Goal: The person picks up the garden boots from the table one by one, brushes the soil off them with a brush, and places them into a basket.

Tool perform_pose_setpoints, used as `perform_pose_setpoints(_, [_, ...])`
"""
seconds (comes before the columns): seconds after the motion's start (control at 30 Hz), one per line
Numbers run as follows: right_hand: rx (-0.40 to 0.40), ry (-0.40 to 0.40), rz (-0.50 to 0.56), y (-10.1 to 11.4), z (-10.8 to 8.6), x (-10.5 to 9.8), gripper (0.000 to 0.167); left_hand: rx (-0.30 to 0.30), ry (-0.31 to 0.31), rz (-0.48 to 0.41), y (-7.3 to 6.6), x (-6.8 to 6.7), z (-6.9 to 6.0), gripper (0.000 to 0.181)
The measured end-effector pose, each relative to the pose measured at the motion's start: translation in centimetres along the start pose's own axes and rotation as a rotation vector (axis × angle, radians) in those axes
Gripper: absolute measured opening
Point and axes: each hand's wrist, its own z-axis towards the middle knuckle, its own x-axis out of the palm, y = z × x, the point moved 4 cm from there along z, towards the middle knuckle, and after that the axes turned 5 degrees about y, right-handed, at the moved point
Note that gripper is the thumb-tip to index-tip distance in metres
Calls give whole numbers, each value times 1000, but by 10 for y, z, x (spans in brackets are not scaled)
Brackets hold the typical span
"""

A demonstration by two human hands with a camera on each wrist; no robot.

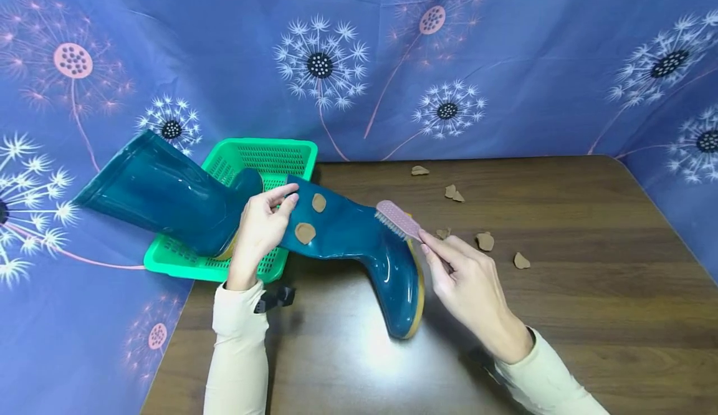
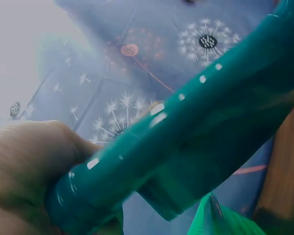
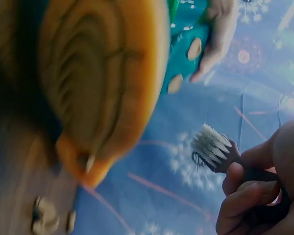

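My left hand (image 1: 262,225) grips a teal rubber boot (image 1: 348,231) by the top of its shaft, its toe pointing toward the front of the table. Two tan mud-like patches (image 1: 305,233) stick to the shaft. The boot's ridged sole (image 3: 95,73), edged in yellow-orange, faces the right wrist camera. My right hand (image 1: 468,281) holds a pink-backed brush (image 1: 399,220) by its handle. Its pale bristles (image 3: 210,146) appear over the boot's ankle in the head view; whether they touch it I cannot tell.
A green basket (image 1: 305,150) stands at the table's back left, with a second teal boot (image 1: 162,194) lying in it, its shaft leaning out leftward. Several tan pieces (image 1: 485,241) lie scattered on the wooden table (image 1: 589,278). A blue dandelion-print cloth (image 1: 381,60) hangs behind.
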Motion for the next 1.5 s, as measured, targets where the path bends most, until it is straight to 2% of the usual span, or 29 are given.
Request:
perform_pose_setpoints(0.17, [77, 71, 46, 13, 15, 24, 30, 52, -29, -88, -10, 5, 0, 37])
perform_pose_setpoints(0.27, [122, 86, 70, 21, 24, 35, 31, 84, -48, -144, -18, 7, -1, 36])
perform_pose_setpoints(0.33, [116, 66, 91, 27, 30, 41, 32, 98, -56, -179, -23, 9, -2, 35])
perform_pose_setpoints(0.43, [66, 50, 109, 35, 36, 49, 34, 111, -68, -209, -29, 11, -4, 34])
perform_pose_setpoints(0.57, [36, 82, 44, 41, 37, 60, 35, 109, -72, -216, -31, 13, -5, 34])
perform_pose_setpoints(0.67, [49, 69, -23, 43, 36, 61, 34, 108, -65, -219, -31, 13, -5, 34])
perform_pose_setpoints(0.77, [23, 56, -5, 46, 35, 59, 36, 118, -67, -222, -31, 13, -6, 34])
perform_pose_setpoints(0.87, [-6, 94, 6, 50, 35, 60, 37, 129, -73, -223, -32, 12, -6, 34])
perform_pose_setpoints(0.97, [32, 110, -62, 48, 35, 60, 34, 131, -67, -226, -32, 12, -7, 34])
perform_pose_setpoints(1.07, [63, 119, -55, 48, 36, 58, 35, 126, -62, -228, -32, 12, -7, 34])
perform_pose_setpoints(1.17, [48, 153, -12, 51, 39, 58, 38, 128, -70, -225, -32, 12, -8, 34])
perform_pose_setpoints(1.37, [46, 137, -83, 49, 43, 56, 35, 121, -66, -228, -32, 12, -7, 34])
perform_pose_setpoints(1.5, [24, 171, -93, 52, 44, 56, 36, 122, -75, -218, -32, 12, -6, 34])
